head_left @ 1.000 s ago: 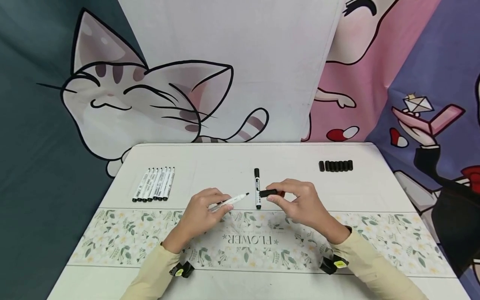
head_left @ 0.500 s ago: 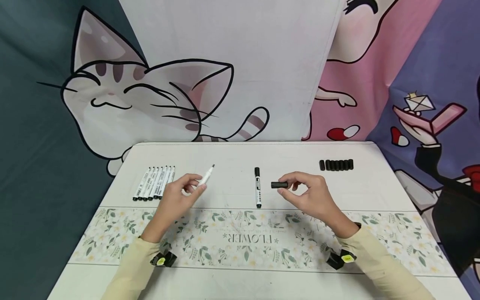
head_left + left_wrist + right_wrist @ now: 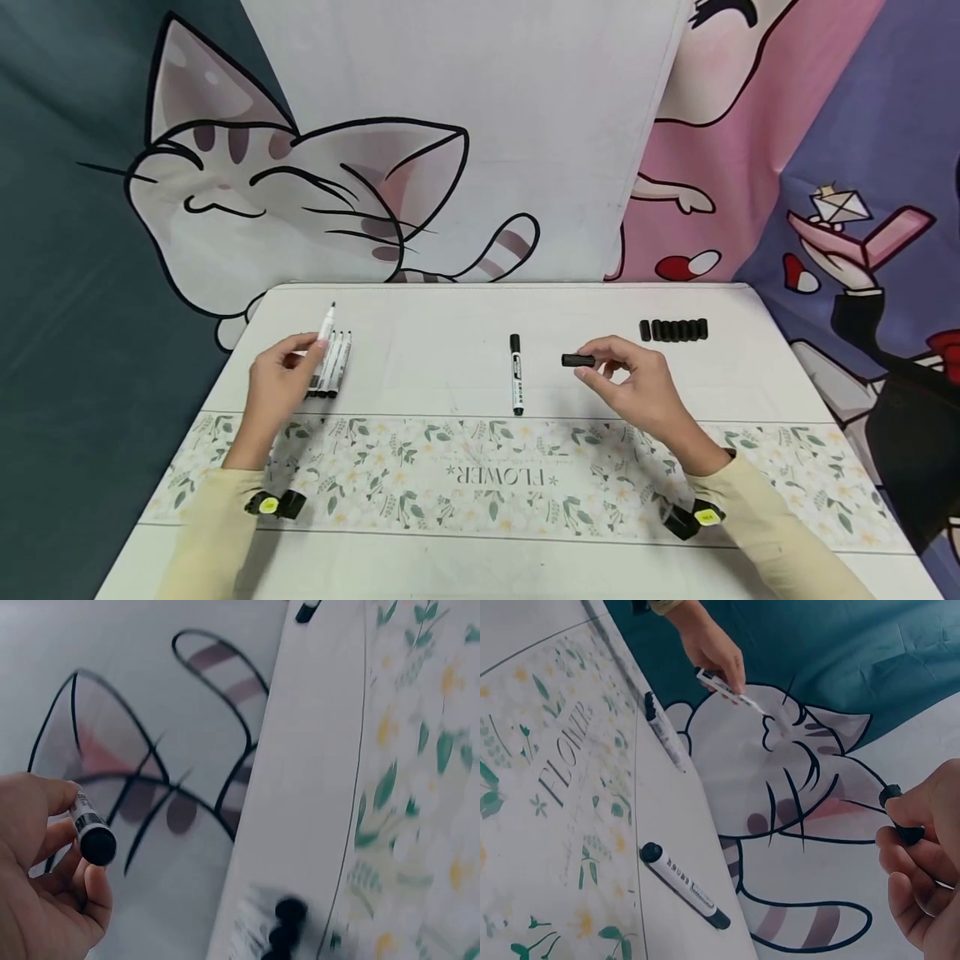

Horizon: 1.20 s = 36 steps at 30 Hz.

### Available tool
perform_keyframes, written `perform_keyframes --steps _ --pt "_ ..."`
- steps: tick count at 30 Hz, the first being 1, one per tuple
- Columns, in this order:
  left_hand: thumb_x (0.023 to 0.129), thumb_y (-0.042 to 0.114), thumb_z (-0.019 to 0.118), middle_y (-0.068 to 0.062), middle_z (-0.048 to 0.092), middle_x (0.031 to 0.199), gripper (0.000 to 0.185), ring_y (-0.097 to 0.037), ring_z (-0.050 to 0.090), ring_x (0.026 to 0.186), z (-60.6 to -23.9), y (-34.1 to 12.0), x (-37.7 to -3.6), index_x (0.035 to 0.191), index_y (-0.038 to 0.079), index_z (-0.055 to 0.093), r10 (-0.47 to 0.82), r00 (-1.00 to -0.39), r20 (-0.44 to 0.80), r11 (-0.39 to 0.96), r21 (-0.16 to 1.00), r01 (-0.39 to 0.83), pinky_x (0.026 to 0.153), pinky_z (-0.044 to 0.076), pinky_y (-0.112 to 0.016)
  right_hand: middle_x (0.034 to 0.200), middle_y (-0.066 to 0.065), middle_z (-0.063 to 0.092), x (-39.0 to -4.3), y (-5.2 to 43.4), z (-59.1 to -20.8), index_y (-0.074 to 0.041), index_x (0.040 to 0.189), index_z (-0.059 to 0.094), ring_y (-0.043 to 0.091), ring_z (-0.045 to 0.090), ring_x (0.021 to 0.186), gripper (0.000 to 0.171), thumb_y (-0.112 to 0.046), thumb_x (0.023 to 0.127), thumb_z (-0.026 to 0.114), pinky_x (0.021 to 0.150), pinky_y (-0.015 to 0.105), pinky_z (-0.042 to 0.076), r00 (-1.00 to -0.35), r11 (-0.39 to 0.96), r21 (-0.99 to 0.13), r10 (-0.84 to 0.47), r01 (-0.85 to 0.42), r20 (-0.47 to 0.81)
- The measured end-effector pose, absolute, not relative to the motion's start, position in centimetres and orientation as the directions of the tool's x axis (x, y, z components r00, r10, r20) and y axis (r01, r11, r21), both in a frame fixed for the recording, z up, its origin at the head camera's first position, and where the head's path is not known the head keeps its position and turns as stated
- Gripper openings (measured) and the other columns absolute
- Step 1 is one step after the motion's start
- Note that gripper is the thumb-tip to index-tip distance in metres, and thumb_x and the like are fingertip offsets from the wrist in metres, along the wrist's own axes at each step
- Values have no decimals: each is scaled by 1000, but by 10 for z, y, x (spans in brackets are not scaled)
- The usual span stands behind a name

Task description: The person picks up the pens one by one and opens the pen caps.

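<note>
Between thumb and fingers, my left hand pinches an uncapped white marker, its tip pointing away from me. That hand is above a row of uncapped markers at the table's left and hides part of them. In the left wrist view the held marker's black end faces the camera. My right hand pinches a black marker cap, held sideways right of the table's middle. A capped marker lies upright in the head view between both hands; the right wrist view shows this capped marker whole.
Several black caps stand in a row at the back right, one slightly apart from the others. A flower-printed strip crosses the white table. Behind the table hangs a cloth with a cat drawing.
My left hand has carried the uncapped marker left, from the middle to over the row of markers. My right hand, still pinching the cap, has drawn back slightly to the right.
</note>
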<state>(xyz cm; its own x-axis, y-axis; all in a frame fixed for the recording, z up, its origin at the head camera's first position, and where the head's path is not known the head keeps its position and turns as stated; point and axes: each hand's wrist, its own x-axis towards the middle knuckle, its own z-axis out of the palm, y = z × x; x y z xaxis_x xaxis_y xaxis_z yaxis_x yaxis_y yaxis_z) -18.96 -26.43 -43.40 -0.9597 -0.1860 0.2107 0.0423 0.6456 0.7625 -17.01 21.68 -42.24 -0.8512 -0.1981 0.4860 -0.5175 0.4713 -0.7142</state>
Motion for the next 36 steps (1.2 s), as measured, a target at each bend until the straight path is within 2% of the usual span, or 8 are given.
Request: perform_keyframes --steps 7,15,22,29,31,36 --pt "101 50 60 -6 64 111 52 -4 56 86 -440 -299 -198 131 8 67 -291 -946 146 642 762 -80 64 47 -19 88 1 76 -168 226 -425 -10 107 72 5 60 74 25 2 86 79 69 15 48 -866 493 -720 -174 -488 468" --pt "101 52 58 -9 66 112 52 -5 55 81 -459 -331 -213 131 11 70 -391 -914 104 652 732 -196 63 46 -24 90 6 77 -166 236 -425 -6 108 70 3 61 78 21 3 90 75 69 16 47 -883 499 -737 -152 -456 444" --pt "101 50 58 -14 67 116 53 -4 56 79 -477 -354 -225 130 8 70 -436 -898 60 638 724 -262 61 46 -23 91 9 77 -164 243 -428 -5 110 70 1 63 80 20 2 92 73 71 14 48 -897 485 -763 -120 -427 426" --pt "103 47 56 -18 67 117 52 -16 57 86 -493 -363 -231 130 4 68 -445 -895 14 653 689 -314 65 45 -29 97 14 78 -165 253 -429 -1 113 67 -4 66 85 17 -1 96 69 72 14 49 -918 471 -796 -90 -380 386" --pt "104 46 55 -19 67 116 51 -20 58 87 -495 -364 -232 129 3 68 -440 -898 13 665 677 -316 65 45 -31 99 12 78 -165 256 -428 0 113 66 -5 67 86 16 -2 97 68 72 14 50 -925 464 -807 -81 -364 370" --pt "103 46 55 -17 67 113 52 -21 58 85 -499 -367 -232 128 3 68 -427 -904 13 679 665 -311 65 45 -32 98 -4 79 -166 263 -427 4 114 63 -4 70 91 16 -4 101 64 70 14 51 -942 414 -849 -69 -328 330"
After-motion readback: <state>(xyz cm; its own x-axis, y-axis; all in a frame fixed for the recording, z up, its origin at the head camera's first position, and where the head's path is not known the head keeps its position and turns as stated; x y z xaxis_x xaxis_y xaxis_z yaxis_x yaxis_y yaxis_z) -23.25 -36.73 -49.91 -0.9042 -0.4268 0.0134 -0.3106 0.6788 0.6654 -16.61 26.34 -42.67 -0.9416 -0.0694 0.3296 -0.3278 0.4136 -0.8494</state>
